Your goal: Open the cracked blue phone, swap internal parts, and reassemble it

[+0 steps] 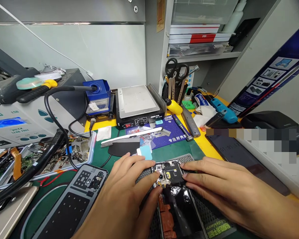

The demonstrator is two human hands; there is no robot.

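"How far along?"
"Apparently past removing back panel [64, 205] from phone [179, 209], open on mat [189, 158]; not yet past covering it."
"And grip?"
"Pinching opposite edges with left hand [128, 196] and right hand [229, 189]."

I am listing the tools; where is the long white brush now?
In the head view, the long white brush lies slightly left of centre, between the black boxy device with a flat metal top and the left bare hand.

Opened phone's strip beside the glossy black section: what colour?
The strip is reddish-brown, best seen in the head view.
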